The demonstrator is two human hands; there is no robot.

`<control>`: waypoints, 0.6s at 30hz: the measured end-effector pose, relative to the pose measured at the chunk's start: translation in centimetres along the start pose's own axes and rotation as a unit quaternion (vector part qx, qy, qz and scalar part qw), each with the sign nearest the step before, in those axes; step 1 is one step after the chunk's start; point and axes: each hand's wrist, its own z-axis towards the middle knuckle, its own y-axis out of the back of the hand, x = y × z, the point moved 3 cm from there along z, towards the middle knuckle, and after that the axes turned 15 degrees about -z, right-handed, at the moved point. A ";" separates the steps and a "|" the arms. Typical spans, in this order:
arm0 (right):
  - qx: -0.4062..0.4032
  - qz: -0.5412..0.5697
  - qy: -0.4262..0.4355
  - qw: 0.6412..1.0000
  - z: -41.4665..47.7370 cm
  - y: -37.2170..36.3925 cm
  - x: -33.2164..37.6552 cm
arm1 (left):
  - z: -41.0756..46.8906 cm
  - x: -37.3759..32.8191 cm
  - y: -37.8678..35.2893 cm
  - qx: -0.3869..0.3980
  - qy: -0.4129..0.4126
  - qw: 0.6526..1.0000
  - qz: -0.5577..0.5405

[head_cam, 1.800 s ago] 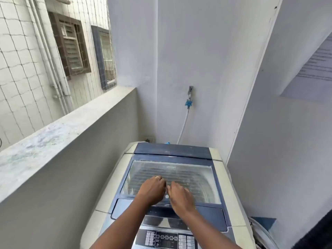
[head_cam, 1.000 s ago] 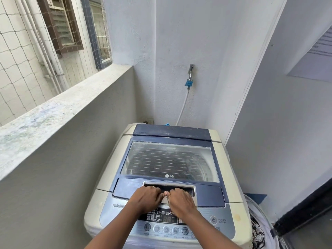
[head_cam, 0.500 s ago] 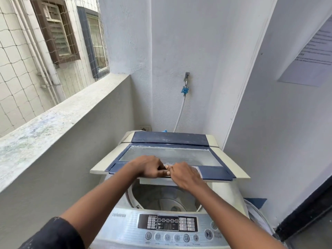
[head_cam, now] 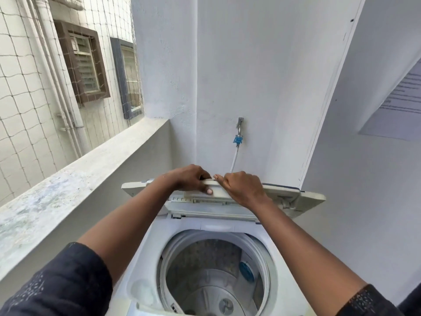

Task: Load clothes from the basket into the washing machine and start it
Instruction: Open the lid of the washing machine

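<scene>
Head view looks down along both forearms onto the open washer [head_cam: 205, 226]. The left grip [head_cam: 193, 179] and right grip [head_cam: 241, 185] sit side by side, almost touching, at the middle of the lid [head_cam: 305, 197]. Each is clenched on its front edge: the left fingers hook over the top with the thumb pressed underneath, and the right fingers curl over the same edge. Holding at the centre with both hands probably shares the weight, so the lid rises level instead of twisting on its hinges.

The lid is lifted clear of the opening and seen almost edge-on, close to the back wall, just below the tap [head_cam: 239, 124] and its hose [head_cam: 234, 159]. A ledge [head_cam: 68, 179] runs along the washer's left side.

Beneath the arms the drum [head_cam: 216, 270] lies exposed. Its bare wall and floor show, with a blue filter [head_cam: 246, 271] on the right side, and I can see no clothes inside. Basket and clothes are out of view, so I judge loading not yet begun; the step in hand is opening up.

Next, the lid likely needs pushing back until it stands by itself. Letting go too early could drop it over the opening.
</scene>
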 end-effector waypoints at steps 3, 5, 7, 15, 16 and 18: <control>-0.074 -0.019 -0.032 0.997 2.0 -1.1 -1.6 | 2.3 0.1 2.2 -0.086 0.011 0.995 0.047; -0.066 -0.003 -0.058 0.996 3.5 -2.5 -2.6 | 3.9 0.2 3.3 -0.147 0.017 0.985 0.088; -0.043 0.019 -0.076 0.996 5.3 -3.6 -3.4 | 5.8 0.5 3.9 -0.213 0.016 0.971 0.108; 0.029 0.046 -0.114 0.992 12.4 -6.1 -5.7 | 11.6 3.1 3.2 -0.373 -0.012 0.926 0.062; 0.033 0.048 -0.113 0.992 13.1 -6.4 -5.9 | 12.0 3.7 3.0 -0.363 -0.011 0.930 0.051; 0.047 0.049 -0.111 0.992 14.4 -7.1 -6.4 | 12.7 4.8 2.5 -0.331 0.009 0.943 0.041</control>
